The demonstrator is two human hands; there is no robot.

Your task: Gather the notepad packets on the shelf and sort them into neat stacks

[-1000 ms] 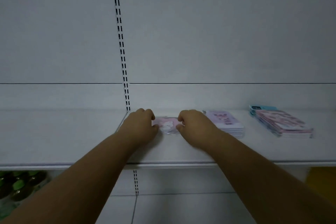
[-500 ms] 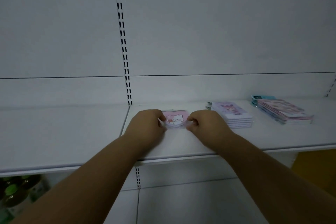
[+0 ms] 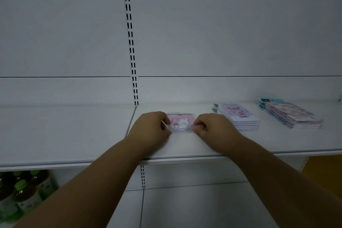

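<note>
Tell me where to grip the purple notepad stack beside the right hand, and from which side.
Grip the purple notepad stack by its two long side edges, coming from the front. It lies flat with its short end facing the shelf lip, and both sides look clear of the neighbouring packets.

Both hands are up on the white shelf (image 3: 185,146), pinching a pink heart-shaped notepad packet (image 3: 179,122) between them. The left hand (image 3: 150,127) has its fingers (image 3: 165,120) on the packet's left edge, and the right hand (image 3: 212,127) holds the right edge. The packet's cover shows a little white bear. Just right of the right hand sits a neat stack of lilac packets (image 3: 238,117), and farther right a looser, fanned stack of pink packets (image 3: 290,114). Below the shelf at lower left stand green-capped bottles (image 3: 22,192).
</note>
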